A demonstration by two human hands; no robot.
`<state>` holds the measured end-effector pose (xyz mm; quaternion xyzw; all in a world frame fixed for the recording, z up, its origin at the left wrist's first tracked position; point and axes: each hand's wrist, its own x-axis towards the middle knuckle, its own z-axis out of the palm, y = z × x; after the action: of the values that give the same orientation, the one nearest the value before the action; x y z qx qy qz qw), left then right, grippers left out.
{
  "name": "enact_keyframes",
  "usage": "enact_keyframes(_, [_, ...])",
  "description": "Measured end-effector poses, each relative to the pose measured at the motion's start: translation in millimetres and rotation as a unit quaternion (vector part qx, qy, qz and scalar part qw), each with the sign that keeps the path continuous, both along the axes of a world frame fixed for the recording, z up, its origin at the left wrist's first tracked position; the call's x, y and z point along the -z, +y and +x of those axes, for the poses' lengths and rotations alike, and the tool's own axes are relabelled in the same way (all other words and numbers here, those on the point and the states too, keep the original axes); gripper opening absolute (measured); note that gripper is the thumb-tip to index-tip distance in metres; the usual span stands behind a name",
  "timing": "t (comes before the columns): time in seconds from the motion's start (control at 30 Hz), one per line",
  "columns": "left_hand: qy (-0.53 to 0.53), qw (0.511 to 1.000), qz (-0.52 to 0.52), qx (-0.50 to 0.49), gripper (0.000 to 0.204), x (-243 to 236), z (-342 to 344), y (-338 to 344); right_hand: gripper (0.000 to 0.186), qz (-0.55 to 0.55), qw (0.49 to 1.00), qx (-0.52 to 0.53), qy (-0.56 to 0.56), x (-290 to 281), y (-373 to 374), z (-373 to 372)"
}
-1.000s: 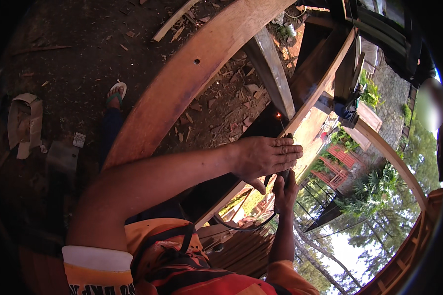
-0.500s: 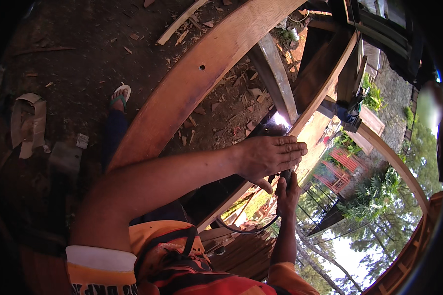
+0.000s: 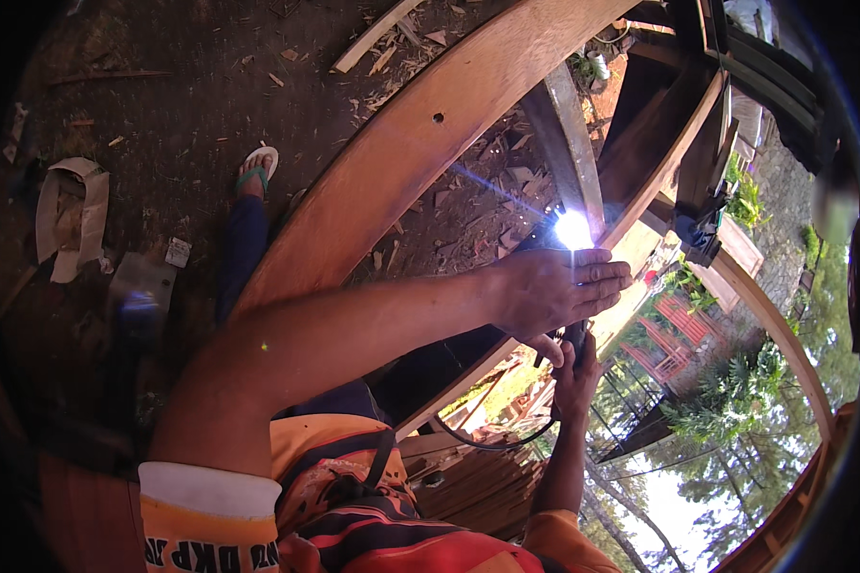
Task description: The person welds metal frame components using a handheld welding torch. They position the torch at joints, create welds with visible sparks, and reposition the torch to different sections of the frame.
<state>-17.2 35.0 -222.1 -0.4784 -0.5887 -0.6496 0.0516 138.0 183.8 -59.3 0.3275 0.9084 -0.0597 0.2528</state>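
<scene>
My left hand [image 3: 559,291] reaches across from the left, flat with its fingers stretched out together. It holds nothing and lies just below a dazzling white arc [image 3: 573,229]. The arc burns at the lower end of a grey metal bar [image 3: 575,158], beside a narrow wooden strip [image 3: 664,148]. Below the left hand, my right hand [image 3: 575,382] is wrapped round the dark handle of a welding torch [image 3: 573,336]. A black cable [image 3: 497,445] loops down from it. The torch's tip is hidden behind the left hand and the glare.
A broad curved wooden beam [image 3: 382,186] with a small hole sweeps past my left forearm. Wood chips [image 3: 516,181] litter the dirt floor around a foot in a sandal [image 3: 258,167]. Dark clamped framework [image 3: 702,224] stands at right, with a curved wooden rib [image 3: 774,325] beyond.
The small glow at the metal bar's end has flared into a bright arc with streaks of light. The whole view has shifted slightly, and both hands keep nearly the same pose.
</scene>
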Motion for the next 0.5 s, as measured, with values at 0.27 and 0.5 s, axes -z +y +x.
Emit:
enact_keyframes(0.27, [0.087,0.992,-0.001,0.089,0.118,-6,8,-10,0.049,-0.042,0.999,-0.003,0.004,-10,-13,-5])
enact_keyframes(0.5, [0.066,0.993,-0.025,0.099,0.118,-7,4,-13,0.047,-0.026,0.999,-0.006,0.022,-9,-12,-6])
